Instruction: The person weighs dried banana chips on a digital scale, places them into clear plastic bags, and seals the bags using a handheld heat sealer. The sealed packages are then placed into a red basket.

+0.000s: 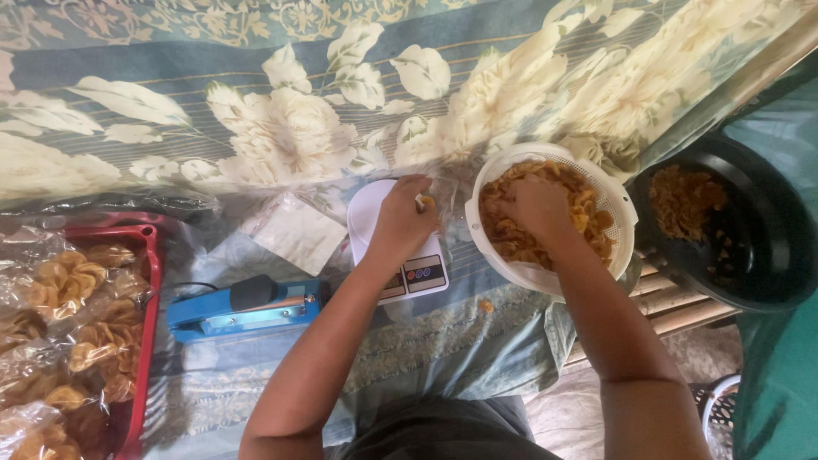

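Filling step: right hand (pixel 538 207) grasps chips in the white basket (pixel 618 200); left hand (pixel 400 217) pinches a bag over the scale (pixel 417 273). Next move calls for a careful transfer.

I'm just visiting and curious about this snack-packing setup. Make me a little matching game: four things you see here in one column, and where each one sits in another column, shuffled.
Things:
1. white colander
2. blue heat sealer
3. red tray
4. black pan

Places:
A. far left, holding sealed bags of chips
B. far right, with a few chips inside
C. under the right hand, full of chips
D. between the red tray and the white scale, left of the left hand

Pairs: 1-C, 2-D, 3-A, 4-B
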